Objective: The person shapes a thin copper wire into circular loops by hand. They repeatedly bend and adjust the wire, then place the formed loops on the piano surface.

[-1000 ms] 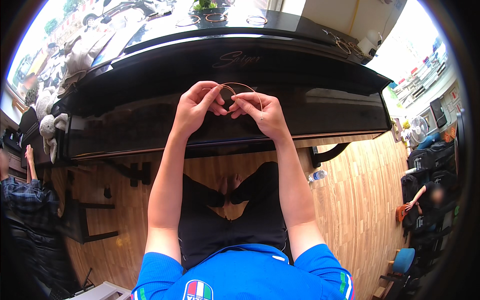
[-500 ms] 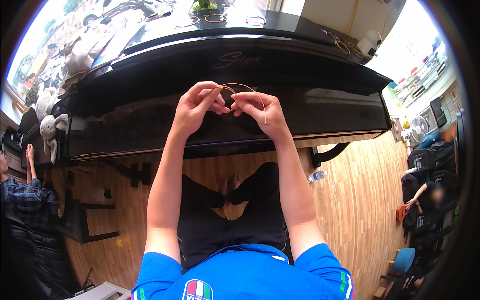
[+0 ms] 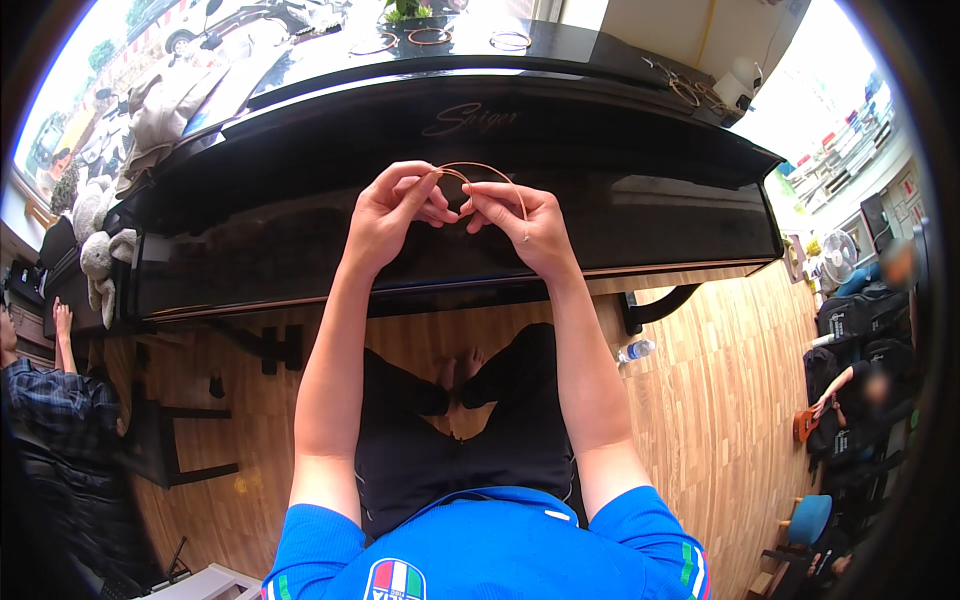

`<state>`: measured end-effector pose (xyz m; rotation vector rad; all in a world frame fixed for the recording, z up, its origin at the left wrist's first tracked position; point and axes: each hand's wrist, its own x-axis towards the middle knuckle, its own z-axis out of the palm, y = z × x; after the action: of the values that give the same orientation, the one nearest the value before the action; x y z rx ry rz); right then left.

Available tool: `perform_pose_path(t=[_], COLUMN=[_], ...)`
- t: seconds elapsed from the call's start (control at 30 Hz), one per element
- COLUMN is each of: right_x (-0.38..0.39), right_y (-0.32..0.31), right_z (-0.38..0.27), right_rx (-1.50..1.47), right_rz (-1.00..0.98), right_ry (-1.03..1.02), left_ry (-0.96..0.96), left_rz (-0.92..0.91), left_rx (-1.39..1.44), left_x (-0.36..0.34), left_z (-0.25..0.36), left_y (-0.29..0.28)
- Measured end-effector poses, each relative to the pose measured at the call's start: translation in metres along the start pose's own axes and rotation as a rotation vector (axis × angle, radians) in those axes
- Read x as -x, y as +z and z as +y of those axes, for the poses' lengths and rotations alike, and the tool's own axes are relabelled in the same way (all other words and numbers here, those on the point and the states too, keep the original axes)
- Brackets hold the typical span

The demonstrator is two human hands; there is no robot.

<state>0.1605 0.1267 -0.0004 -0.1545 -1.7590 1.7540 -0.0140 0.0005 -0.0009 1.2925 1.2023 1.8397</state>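
Note:
A coppery guitar string (image 3: 487,166), bent into a loop, runs between my two hands above the black upright piano (image 3: 600,120). Its small ball-like end hangs against the back of my right hand. The thumb and fingers of my left hand (image 3: 402,195) pinch the left side of the loop. On the other side, my right hand (image 3: 520,222) grips it between thumb and bent fingers. The two hands are close, their fingertips nearly meeting. Part of the string is hidden behind my fingers.
On the piano top lie three coiled strings, one of them a copper coil (image 3: 430,36), and a tangle of strings (image 3: 690,88) at the right. A plush rabbit (image 3: 97,250) hangs at the left end. A water bottle (image 3: 636,351) is on the floor. People sit at both sides.
The loop has shifted slightly, and its ball end has moved a little up and left. Both hands keep their hold. The person at the left has moved a hand.

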Motion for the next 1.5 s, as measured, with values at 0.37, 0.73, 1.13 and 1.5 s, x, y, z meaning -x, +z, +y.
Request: perform_pose_path(t=[0.37, 0.73, 1.13, 1.5], right_x=[-0.0001, -0.0011, -0.0008, 0.0014], right_y=[0.0007, 0.0059, 0.0049, 0.0032], right_z=[0.0006, 0.0021, -0.0072, -0.0058], right_rx=[-0.007, 0.022, -0.056, 0.026], right_rz=[-0.017, 0.054, 0.119, -0.038], right_ry=[-0.005, -0.018, 0.005, -0.003], left_ry=[-0.028, 0.001, -0.045, -0.105], left_rz=[-0.028, -0.074, 0.096, 0.033], left_rx=[-0.006, -0.047, 0.019, -0.033], left_x=[0.0009, 0.0019, -0.0009, -0.0001], left_z=[0.002, 0.0018, 0.0012, 0.0065], left_y=[-0.0003, -0.0002, 0.0013, 0.0034])
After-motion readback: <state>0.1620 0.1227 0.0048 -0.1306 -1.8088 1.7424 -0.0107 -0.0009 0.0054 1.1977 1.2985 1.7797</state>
